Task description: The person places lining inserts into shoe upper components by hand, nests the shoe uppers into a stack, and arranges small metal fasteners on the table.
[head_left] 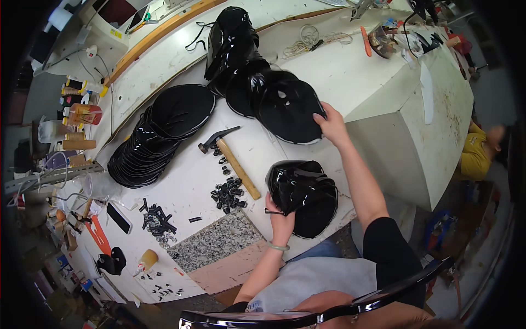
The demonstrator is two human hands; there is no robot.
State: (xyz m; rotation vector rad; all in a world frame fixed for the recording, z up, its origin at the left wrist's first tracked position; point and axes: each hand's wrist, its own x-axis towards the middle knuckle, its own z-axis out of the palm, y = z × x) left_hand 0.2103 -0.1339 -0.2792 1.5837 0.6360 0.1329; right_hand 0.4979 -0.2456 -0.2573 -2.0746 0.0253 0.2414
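The head view takes in a white table [263, 153], its upper centre bearing a fanned row of glossy black pieces [252, 82]; a curved black stack [153, 137] sits left of centre. A folded black piece [301, 186] lies just below centre, right of a speckled slab [213, 241] and a hammer [235, 164]. The right hand [332, 125] pinches the row's right-hand rim; the left hand [280, 222] curls at the folded piece's left edge, its grip partly hidden. Slick, overlapping faces might cling, dragging neighbours along; a careless leftward sweep could scatter the small black fittings [227, 194].
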